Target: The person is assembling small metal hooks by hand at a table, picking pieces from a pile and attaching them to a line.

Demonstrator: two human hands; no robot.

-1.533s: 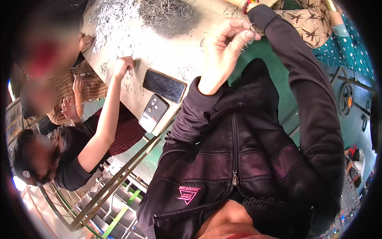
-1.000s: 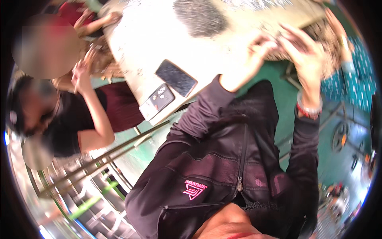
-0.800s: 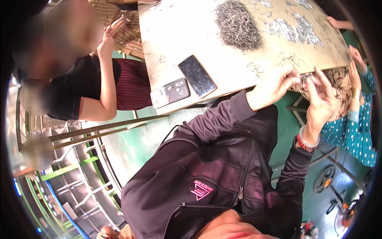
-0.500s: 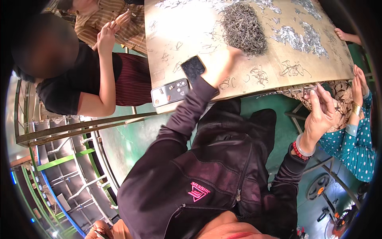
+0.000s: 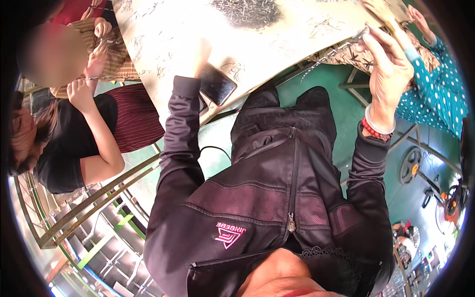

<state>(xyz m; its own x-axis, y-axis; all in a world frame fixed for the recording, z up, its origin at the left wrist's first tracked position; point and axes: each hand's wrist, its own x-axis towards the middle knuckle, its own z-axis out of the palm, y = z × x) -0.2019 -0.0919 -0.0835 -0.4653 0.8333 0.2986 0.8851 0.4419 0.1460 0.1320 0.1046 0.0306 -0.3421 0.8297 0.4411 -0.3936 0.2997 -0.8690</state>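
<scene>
Pinching dangling metal chain (image 5: pixel 328 57), apparently linked in part, in right hand (image 5: pixel 388 67) beside desk (image 5: pixel 277 57) edge, with wire pile (image 5: pixel 247 11) left loose on top. Unable to make out grip of washed-out left hand (image 5: pixel 200 51) near phone (image 5: pixel 217 86).

Right grip (image 5: pixel 388 69): one strand (image 5: pixel 337 51); table (image 5: pixel 292 44): one dark heap (image 5: pixel 248 12), two phones (image 5: pixel 219 86) (one mostly hidden).

phone (image 5: pixel 217 88) on table (image 5: pixel 292 47) | pile (image 5: pixel 250 12) behind phone | metal strand (image 5: pixel 336 51) right of both
</scene>
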